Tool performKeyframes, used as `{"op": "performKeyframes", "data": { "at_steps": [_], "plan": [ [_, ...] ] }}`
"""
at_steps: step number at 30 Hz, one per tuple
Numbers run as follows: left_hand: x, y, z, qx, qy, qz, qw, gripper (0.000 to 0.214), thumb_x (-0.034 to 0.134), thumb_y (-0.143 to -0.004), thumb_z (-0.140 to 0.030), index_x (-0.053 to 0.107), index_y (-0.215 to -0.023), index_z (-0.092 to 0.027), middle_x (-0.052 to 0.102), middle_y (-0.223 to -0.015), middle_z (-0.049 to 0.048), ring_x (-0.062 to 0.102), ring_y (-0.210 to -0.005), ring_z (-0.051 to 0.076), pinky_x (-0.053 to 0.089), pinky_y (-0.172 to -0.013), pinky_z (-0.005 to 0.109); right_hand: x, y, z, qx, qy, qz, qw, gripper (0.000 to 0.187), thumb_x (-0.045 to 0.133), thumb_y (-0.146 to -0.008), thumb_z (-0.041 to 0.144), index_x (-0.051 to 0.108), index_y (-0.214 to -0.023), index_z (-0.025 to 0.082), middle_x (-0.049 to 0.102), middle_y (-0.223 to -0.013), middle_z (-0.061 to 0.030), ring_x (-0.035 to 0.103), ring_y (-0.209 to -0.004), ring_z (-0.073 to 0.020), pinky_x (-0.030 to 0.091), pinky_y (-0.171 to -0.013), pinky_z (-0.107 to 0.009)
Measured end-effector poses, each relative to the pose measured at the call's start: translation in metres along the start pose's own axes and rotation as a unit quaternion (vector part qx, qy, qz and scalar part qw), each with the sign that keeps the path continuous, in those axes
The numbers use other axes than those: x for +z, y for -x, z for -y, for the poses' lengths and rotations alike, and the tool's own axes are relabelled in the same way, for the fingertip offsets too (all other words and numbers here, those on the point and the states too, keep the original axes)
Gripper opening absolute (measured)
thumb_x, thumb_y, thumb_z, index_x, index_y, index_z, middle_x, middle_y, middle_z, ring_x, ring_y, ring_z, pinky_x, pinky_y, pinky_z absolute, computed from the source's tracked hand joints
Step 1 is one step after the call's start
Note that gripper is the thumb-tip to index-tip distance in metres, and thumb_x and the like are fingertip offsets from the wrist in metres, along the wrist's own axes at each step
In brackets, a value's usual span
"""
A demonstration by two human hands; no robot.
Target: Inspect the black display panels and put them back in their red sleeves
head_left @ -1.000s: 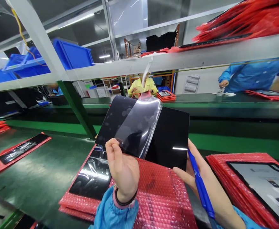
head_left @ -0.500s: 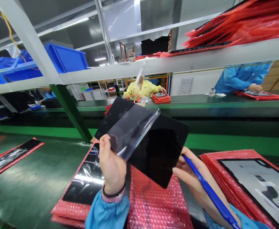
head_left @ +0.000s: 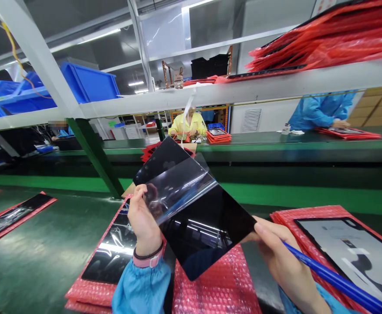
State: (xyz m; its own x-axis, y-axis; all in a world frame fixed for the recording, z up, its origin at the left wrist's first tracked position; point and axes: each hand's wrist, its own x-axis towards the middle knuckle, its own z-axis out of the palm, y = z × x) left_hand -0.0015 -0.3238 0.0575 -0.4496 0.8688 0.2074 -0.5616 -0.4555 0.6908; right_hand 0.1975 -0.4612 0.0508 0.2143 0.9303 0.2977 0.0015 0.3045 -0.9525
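Observation:
A black glass tablet screen panel (head_left: 207,226) is held tilted in front of me. Clear protective film (head_left: 177,185) is partly lifted and curled back across its middle. On the left side my left hand (head_left: 143,218) is closed, pinching the film's edge. My right hand (head_left: 278,248) grips the panel's right corner between thumb and fingers. A blue pen-like tool (head_left: 334,272) is also tucked in the right hand, its tip hidden. Below lies red bubble wrap (head_left: 217,288). Under my left forearm, another black panel (head_left: 112,248) rests on red bubble wrap.
At right, a grey-backed panel (head_left: 350,248) tops a stack of red bubble bags (head_left: 285,222). A film-covered panel (head_left: 14,216) lies far left. A green post (head_left: 94,157) and white shelf beam (head_left: 128,102) cross ahead. Co-workers sit beyond.
The panel has turned, its right corner pointing more to the right and its lower corner dropping. My right hand has moved right and down, the blue tool swinging flatter. The film stays curled.

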Motion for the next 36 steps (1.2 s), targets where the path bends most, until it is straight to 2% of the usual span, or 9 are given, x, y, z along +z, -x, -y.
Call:
{"op": "performKeyframes", "data": {
  "at_steps": [4, 7, 9, 12, 15, 19, 26, 33, 36],
  "plan": [
    [0.000, 0.000, -0.001, 0.038, -0.018, 0.040, 0.998, 0.010, 0.059, -0.067, -0.025, 0.053, -0.064, -0.018, 0.050, -0.069, -0.0041, 0.050, -0.071, 0.011, 0.039, -0.077, 0.025, -0.011, 0.001, -0.009, 0.025, 0.045, -0.007, 0.999, 0.044, 0.051, -0.085, 0.054, 0.067, -0.058, 0.023, 0.063, -0.057, -0.0034, 0.061, -0.061, -0.0242, 0.051, -0.063, -0.036],
    [0.001, 0.005, -0.002, 0.065, -0.034, 0.073, 0.995, 0.011, 0.058, -0.068, -0.023, 0.053, -0.059, -0.018, 0.050, -0.065, -0.0037, 0.050, -0.068, 0.011, 0.039, -0.073, 0.023, -0.018, 0.002, -0.016, 0.037, 0.076, -0.033, 0.996, 0.034, 0.060, -0.079, 0.053, 0.075, -0.078, 0.023, 0.073, -0.084, -0.0058, 0.066, -0.088, -0.0300, 0.053, -0.080, -0.041],
    [0.001, 0.009, -0.003, 0.052, -0.036, 0.091, 0.994, 0.010, 0.059, -0.069, -0.022, 0.057, -0.060, -0.018, 0.052, -0.066, -0.0031, 0.052, -0.069, 0.012, 0.040, -0.070, 0.023, -0.020, 0.001, -0.016, 0.044, 0.087, -0.030, 0.995, 0.032, 0.063, -0.079, 0.051, 0.076, -0.088, 0.023, 0.073, -0.096, -0.0067, 0.064, -0.099, -0.0313, 0.051, -0.087, -0.042],
    [0.003, 0.018, -0.004, 0.017, -0.029, 0.129, 0.991, 0.011, 0.057, -0.072, -0.024, 0.064, -0.065, -0.018, 0.060, -0.072, -0.0006, 0.057, -0.076, 0.015, 0.043, -0.070, 0.024, -0.016, -0.004, -0.009, 0.034, 0.095, -0.012, 0.995, 0.031, 0.060, -0.082, 0.049, 0.075, -0.091, 0.023, 0.073, -0.094, -0.0049, 0.066, -0.095, -0.0292, 0.053, -0.084, -0.039],
    [0.004, 0.024, -0.004, 0.025, -0.017, 0.158, 0.987, 0.016, 0.055, -0.074, -0.025, 0.068, -0.068, -0.018, 0.064, -0.076, 0.0012, 0.060, -0.081, 0.017, 0.045, -0.075, 0.025, -0.009, -0.009, 0.000, 0.006, 0.072, 0.025, 0.997, 0.028, 0.057, -0.086, 0.044, 0.072, -0.100, 0.025, 0.073, -0.096, -0.0032, 0.068, -0.083, -0.0228, 0.054, -0.080, -0.033],
    [0.003, 0.028, -0.004, 0.004, -0.027, 0.179, 0.983, 0.016, 0.054, -0.073, -0.026, 0.067, -0.068, -0.018, 0.065, -0.078, 0.0022, 0.060, -0.082, 0.018, 0.044, -0.074, 0.025, -0.002, -0.010, 0.009, -0.005, 0.027, 0.032, 0.999, 0.031, 0.059, -0.087, 0.035, 0.063, -0.115, 0.025, 0.070, -0.113, -0.0040, 0.066, -0.102, -0.0225, 0.052, -0.087, -0.030],
    [0.000, 0.034, -0.004, -0.009, -0.031, 0.200, 0.979, 0.016, 0.055, -0.070, -0.029, 0.065, -0.065, -0.018, 0.067, -0.080, 0.0037, 0.059, -0.085, 0.019, 0.044, -0.074, 0.025, -0.006, -0.011, 0.004, -0.034, 0.098, 0.089, 0.991, 0.050, 0.067, -0.082, 0.033, 0.053, -0.130, 0.026, 0.064, -0.125, -0.0048, 0.053, -0.123, -0.0290, 0.052, -0.094, -0.036],
    [0.000, 0.037, -0.006, 0.024, -0.049, 0.203, 0.978, 0.013, 0.057, -0.066, -0.024, 0.068, -0.061, -0.018, 0.070, -0.079, 0.0044, 0.062, -0.080, 0.020, 0.046, -0.069, 0.026, -0.006, -0.006, -0.009, -0.097, 0.176, 0.063, 0.978, 0.069, 0.069, -0.080, 0.030, 0.035, -0.141, 0.033, 0.047, -0.144, -0.0051, 0.043, -0.131, -0.0278, 0.044, -0.104, -0.041],
    [0.000, 0.037, -0.004, 0.035, -0.058, 0.212, 0.975, 0.012, 0.058, -0.065, -0.023, 0.068, -0.060, -0.019, 0.071, -0.079, 0.0041, 0.063, -0.079, 0.019, 0.045, -0.066, 0.025, -0.004, -0.004, -0.015, -0.171, 0.216, 0.037, 0.961, 0.088, 0.069, -0.081, 0.027, 0.013, -0.149, 0.034, 0.022, -0.156, -0.0065, 0.030, -0.138, -0.0274, 0.036, -0.109, -0.044]
  ]
}}
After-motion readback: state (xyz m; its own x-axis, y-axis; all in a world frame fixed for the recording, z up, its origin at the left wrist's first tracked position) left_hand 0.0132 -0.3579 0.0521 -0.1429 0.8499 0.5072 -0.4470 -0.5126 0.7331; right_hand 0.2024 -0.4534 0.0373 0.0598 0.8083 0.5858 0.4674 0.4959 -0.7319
